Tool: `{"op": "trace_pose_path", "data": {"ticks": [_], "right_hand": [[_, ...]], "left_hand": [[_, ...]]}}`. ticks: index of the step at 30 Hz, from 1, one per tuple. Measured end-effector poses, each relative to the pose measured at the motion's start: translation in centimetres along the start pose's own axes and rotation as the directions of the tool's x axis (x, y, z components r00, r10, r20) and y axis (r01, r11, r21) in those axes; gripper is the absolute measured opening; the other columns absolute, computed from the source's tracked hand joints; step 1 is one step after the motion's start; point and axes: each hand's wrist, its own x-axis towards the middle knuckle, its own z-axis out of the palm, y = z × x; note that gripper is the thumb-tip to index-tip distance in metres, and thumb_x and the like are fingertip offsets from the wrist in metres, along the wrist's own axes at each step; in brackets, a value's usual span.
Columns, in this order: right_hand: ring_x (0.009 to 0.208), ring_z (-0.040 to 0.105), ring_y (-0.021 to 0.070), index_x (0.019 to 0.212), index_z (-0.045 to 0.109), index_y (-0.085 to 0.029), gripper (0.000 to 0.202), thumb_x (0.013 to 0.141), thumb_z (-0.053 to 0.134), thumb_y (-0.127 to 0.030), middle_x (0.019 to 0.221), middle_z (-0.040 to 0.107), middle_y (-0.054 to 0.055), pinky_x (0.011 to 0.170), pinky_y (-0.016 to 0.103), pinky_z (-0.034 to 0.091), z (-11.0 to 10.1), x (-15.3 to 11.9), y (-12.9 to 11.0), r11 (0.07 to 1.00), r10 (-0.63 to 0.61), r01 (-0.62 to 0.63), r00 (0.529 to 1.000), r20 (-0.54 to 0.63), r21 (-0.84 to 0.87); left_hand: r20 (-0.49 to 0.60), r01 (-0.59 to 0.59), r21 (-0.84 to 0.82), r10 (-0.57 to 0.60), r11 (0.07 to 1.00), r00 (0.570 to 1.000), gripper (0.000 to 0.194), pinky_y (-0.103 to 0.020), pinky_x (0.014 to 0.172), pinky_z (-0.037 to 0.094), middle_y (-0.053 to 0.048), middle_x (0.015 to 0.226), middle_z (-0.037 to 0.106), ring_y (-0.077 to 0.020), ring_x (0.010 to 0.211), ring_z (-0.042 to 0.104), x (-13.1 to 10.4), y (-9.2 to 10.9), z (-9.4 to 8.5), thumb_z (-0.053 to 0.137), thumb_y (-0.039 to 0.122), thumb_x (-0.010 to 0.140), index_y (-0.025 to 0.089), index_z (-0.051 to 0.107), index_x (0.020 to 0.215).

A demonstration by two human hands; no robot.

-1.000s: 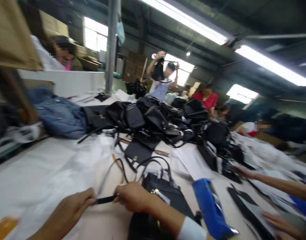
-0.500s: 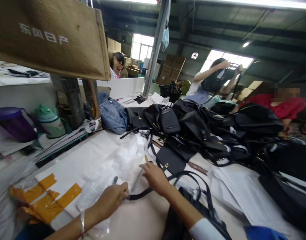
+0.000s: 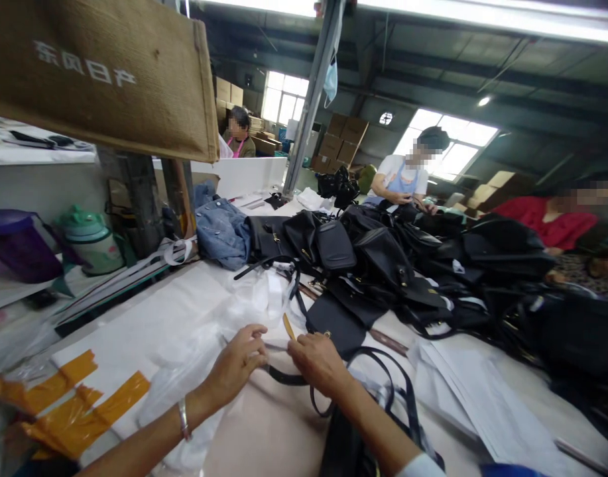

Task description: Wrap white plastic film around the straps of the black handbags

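Both hands are over the pale tabletop (image 3: 268, 424), close together. A black strap (image 3: 286, 377) runs between them. My left hand (image 3: 241, 358) is at the strap's left end, fingers curled with thumb and fingertips near each other; what lies between them is too small to tell. My right hand (image 3: 317, 361) has its fingers pressed together at the strap, beside a thin yellow tool (image 3: 288, 326) that sticks up from the fingertips. Below the right forearm lies a black bag (image 3: 351, 430) with looped straps. Crumpled clear plastic (image 3: 184, 371) spreads left of my left hand.
Black bags (image 3: 383, 255) are heaped across the table beyond the hands. White sheets (image 3: 477, 391) lie at right, orange tape (image 3: 79, 404) at left. A denim item (image 3: 224, 228) rests by a post. A brown fabric bag (image 3: 99, 79) hangs upper left. Three people work farther back.
My left hand has risen slightly and moved right. My right hand has lowered and its fingers have closed. The person at the back has lowered a black bag.
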Motion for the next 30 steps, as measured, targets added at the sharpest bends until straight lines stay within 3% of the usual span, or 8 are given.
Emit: {"op": "trace_pose_path", "data": {"ticks": [2, 4, 8, 13, 16, 20, 25, 30], "right_hand": [[0.071, 0.058, 0.0157, 0.088, 0.058, -0.019, 0.015, 0.094, 0.045, -0.023, 0.078, 0.064, 0.003, 0.061, 0.028, 0.031, -0.6, -0.6, -0.4, 1.000, 0.011, -0.011, 1.000, 0.005, 0.009], [0.072, 0.058, 0.0156, 0.087, 0.058, -0.019, 0.012, 0.092, 0.048, -0.022, 0.078, 0.064, 0.003, 0.062, 0.027, 0.032, -0.8, -0.9, -0.8, 0.999, 0.012, -0.012, 1.000, 0.019, 0.038], [0.080, 0.062, 0.0164, 0.091, 0.059, -0.020, 0.014, 0.094, 0.045, -0.023, 0.084, 0.067, 0.004, 0.068, 0.025, 0.037, -0.9, -1.7, -1.1, 0.975, 0.064, -0.069, 0.997, 0.032, 0.211], [0.085, 0.064, 0.0173, 0.118, 0.050, -0.022, 0.030, 0.094, 0.048, -0.039, 0.092, 0.069, 0.004, 0.073, 0.024, 0.042, -1.3, -4.0, -0.8, 0.801, 0.224, -0.233, 0.971, 0.085, 0.552], [0.091, 0.063, 0.0208, 0.132, 0.040, -0.022, 0.053, 0.087, 0.058, -0.043, 0.103, 0.067, 0.007, 0.077, 0.027, 0.044, -1.3, -5.1, -1.2, 0.770, 0.221, -0.235, 0.970, 0.098, 0.593], [0.088, 0.063, 0.0215, 0.141, 0.030, -0.021, 0.055, 0.090, 0.051, -0.030, 0.104, 0.065, 0.009, 0.076, 0.029, 0.043, -1.6, -5.7, -2.2, 0.790, 0.250, -0.245, 0.966, 0.070, 0.562], [0.069, 0.061, 0.0160, 0.136, 0.035, -0.021, 0.046, 0.092, 0.049, -0.028, 0.078, 0.065, 0.000, 0.065, 0.024, 0.041, -2.9, -5.9, -2.8, 0.694, 0.283, -0.235, 0.958, 0.043, 0.681], [0.062, 0.060, 0.0157, 0.112, 0.052, -0.016, 0.025, 0.090, 0.050, -0.029, 0.071, 0.066, 0.002, 0.056, 0.023, 0.038, -2.5, -5.8, -3.6, 0.624, 0.397, -0.293, 0.917, 0.030, 0.725]], "left_hand": [[0.017, -0.100, 0.071, 0.099, 0.992, 0.995, 0.016, -0.033, 0.100, 0.034, -0.005, 0.125, 0.054, -0.0218, 0.118, 0.048, 0.6, 0.6, 0.4, 0.052, 0.020, 0.086, 0.021, 0.065, 0.077], [0.093, -0.152, 0.062, 0.146, 0.986, 0.985, 0.016, -0.031, 0.097, 0.036, -0.004, 0.112, 0.062, -0.0203, 0.111, 0.053, 1.1, 0.9, 0.9, 0.051, 0.020, 0.087, 0.022, 0.065, 0.078], [0.199, -0.072, -0.046, 0.079, 0.996, 0.977, 0.016, -0.025, 0.075, 0.043, 0.001, 0.076, 0.066, -0.0158, 0.078, 0.060, 1.5, 0.9, 2.0, 0.053, 0.021, 0.086, 0.021, 0.065, 0.076], [0.100, -0.024, -0.095, 0.033, 0.995, 0.994, 0.013, -0.025, 0.071, 0.042, 0.000, 0.076, 0.065, -0.0158, 0.075, 0.059, 1.2, 0.7, 2.7, 0.057, 0.023, 0.083, 0.019, 0.065, 0.073], [0.043, 0.010, -0.112, -0.005, 0.994, 0.999, 0.010, -0.025, 0.070, 0.043, 0.000, 0.076, 0.064, -0.0166, 0.075, 0.059, 1.2, 1.2, 2.8, 0.057, 0.023, 0.081, 0.019, 0.063, 0.074], [0.027, -0.017, -0.123, 0.020, 0.992, 0.999, 0.011, -0.027, 0.074, 0.044, -0.001, 0.080, 0.065, -0.0175, 0.078, 0.060, 1.5, 2.9, 2.6, 0.054, 0.024, 0.083, 0.020, 0.064, 0.084], [0.111, -0.144, -0.087, 0.153, 0.986, 0.982, 0.020, -0.027, 0.078, 0.044, -0.001, 0.084, 0.067, -0.0173, 0.081, 0.060, 2.0, 6.0, 2.3, 0.051, 0.022, 0.085, 0.022, 0.066, 0.097], [0.154, -0.191, -0.131, 0.210, 0.973, 0.966, 0.024, -0.024, 0.075, 0.045, 0.000, 0.084, 0.067, -0.0163, 0.079, 0.061, 1.9, 8.9, 3.6, 0.049, 0.012, 0.081, 0.022, 0.066, 0.095]]}}
